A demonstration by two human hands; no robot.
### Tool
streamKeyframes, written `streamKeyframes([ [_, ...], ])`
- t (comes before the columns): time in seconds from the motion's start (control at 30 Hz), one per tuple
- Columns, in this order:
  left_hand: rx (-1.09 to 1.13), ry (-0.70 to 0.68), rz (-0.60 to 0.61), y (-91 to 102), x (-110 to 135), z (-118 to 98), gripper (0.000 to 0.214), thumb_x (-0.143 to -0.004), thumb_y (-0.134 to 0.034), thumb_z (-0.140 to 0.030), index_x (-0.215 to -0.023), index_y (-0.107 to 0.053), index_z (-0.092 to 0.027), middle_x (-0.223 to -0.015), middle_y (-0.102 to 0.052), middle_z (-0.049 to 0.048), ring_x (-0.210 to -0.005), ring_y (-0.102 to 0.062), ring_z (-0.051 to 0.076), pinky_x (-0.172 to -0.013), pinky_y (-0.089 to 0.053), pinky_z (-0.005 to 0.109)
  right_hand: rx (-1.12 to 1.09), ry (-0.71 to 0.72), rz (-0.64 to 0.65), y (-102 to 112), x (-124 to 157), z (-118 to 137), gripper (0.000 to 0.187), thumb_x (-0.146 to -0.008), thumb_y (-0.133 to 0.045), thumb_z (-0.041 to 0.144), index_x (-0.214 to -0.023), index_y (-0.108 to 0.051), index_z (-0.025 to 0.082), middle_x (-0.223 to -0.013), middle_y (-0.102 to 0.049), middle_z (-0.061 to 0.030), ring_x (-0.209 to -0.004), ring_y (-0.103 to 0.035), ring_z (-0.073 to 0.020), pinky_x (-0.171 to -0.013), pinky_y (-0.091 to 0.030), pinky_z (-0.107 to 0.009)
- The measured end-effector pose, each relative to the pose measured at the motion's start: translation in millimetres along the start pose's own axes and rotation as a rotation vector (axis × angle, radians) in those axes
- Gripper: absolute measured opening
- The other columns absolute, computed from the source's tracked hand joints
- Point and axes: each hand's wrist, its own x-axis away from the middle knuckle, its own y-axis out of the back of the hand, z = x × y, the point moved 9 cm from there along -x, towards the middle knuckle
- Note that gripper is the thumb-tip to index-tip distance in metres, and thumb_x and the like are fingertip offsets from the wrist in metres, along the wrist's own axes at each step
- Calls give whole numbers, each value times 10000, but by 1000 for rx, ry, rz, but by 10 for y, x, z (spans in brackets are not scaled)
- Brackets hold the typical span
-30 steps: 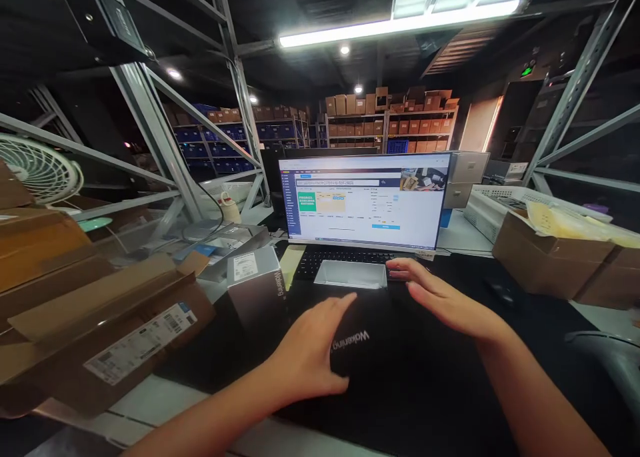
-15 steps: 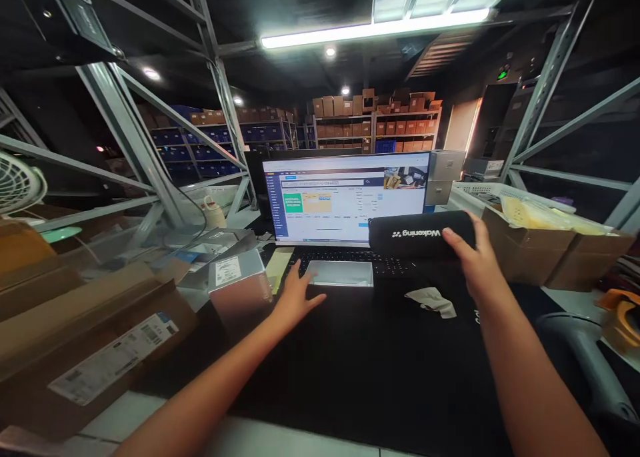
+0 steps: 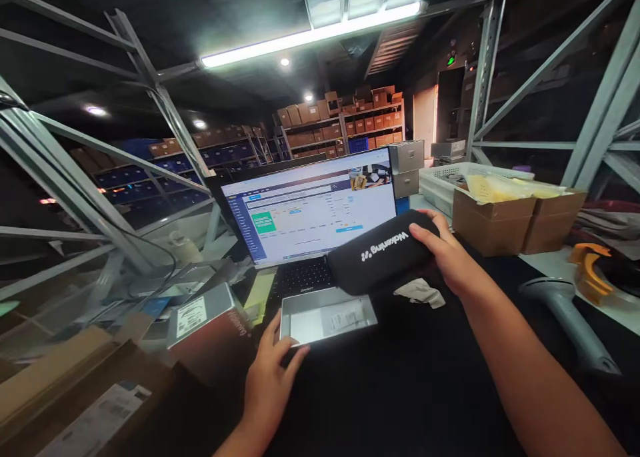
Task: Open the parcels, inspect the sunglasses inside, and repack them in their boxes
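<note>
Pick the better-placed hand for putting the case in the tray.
Likely the right hand: it grips the case, close to the tray in view. The left hand is at the tray's near-left corner, better placed for steadying.

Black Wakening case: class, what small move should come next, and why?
Probably bring the case over the open silver box: the right hand holds it near the box's far edge, while the left hand touches the near-left corner.

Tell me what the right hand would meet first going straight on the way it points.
Past the black, oblong, white-lettered case in its grip, the right hand would probably first meet the flat, lit computer monitor; depth between them is unclear.
</note>
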Motion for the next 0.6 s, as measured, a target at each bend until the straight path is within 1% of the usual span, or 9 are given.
streamKeyframes([
  [0.03, -60, -34, -22, 86, 119, -125, 252, -923, -582, -417, -801, -702, -232, -1560, -418, 65, -1179, -644, 284, -817, -599, 338, 55, -8, 45, -64, 40, -3, 672, -763, -665, 626, -1314, -407, 339, -1027, -604, -41, -764, -621, -225, -415, -493, -238],
  [0.1, -162, -80, -46, 227, 322, -348, 231, -949, -562, -369, -805, -686, -238, -1601, -361, 40, -1060, -704, 243, -660, -590, 260, 149, -12, 124, -201, 117, -18, 682, -773, -675, 620, -1328, -391, 343, -1020, -607, -35, -742, -619, -210, -427, -492, -234],
  [0.13, -195, -87, -51, 281, 402, -433, 230, -960, -550, -353, -808, -676, -237, -1612, -340, 38, -1006, -722, 228, -600, -572, 237, 176, -17, 163, -276, 150, -40, 681, -780, -671, 624, -1331, -384, 343, -1014, -611, -33, -738, -620, -208, -435, -497, -236],
  [0.2, -224, -67, -56, 362, 528, -545, 235, -975, -526, -336, -806, -652, -230, -1628, -304, 46, -935, -740, 214, -532, -543, 221, 190, -53, 238, -432, 205, -119, 669, -787, -655, 641, -1324, -390, 343, -1000, -622, -30, -739, -628, -214, -447, -511, -248],
  [0.3, -226, 6, -51, 405, 680, -613, 249, -987, -489, -314, -801, -623, -216, -1641, -256, 79, -777, -749, 192, -496, -535, 242, 214, -155, 351, -664, 279, -301, 661, -772, -645, 662, -1299, -421, 331, -974, -644, -35, -735, -643, -233, -450, -521, -271],
  [0.4, -239, 61, -63, 399, 809, -645, 264, -992, -460, -296, -788, -598, -201, -1634, -259, 121, -610, -715, 161, -458, -520, 267, 322, -205, 368, -822, 337, -453, 669, -762, -637, 684, -1289, -432, 326, -973, -657, -47, -728, -656, -248, -466, -537, -297],
  [0.47, -254, 87, -96, 408, 873, -648, 216, -990, -461, -292, -850, -597, -203, -1608, -315, 153, -597, -710, 167, -449, -521, 276, 381, -196, 365, -943, 393, -528, 667, -761, -639, 690, -1277, -424, 325, -1054, -659, -68, -783, -674, -264, -510, -566, -319],
  [0.53, -258, 113, -128, 422, 925, -627, 142, -980, -479, -285, -942, -590, -204, -1576, -370, 182, -611, -713, 177, -461, -542, 284, 423, -179, 401, -1106, 480, -610, 652, -760, -649, 688, -1247, -422, 319, -1161, -640, -91, -883, -682, -287, -568, -595, -339],
  [0.6, -242, 120, -138, 425, 976, -603, 85, -960, -504, -247, -938, -571, -200, -1581, -359, 189, -693, -734, 194, -502, -572, 288, 433, -185, 450, -1254, 565, -702, 641, -751, -660, 696, -1216, -434, 317, -1211, -623, -100, -949, -674, -308, -589, -607, -358],
])
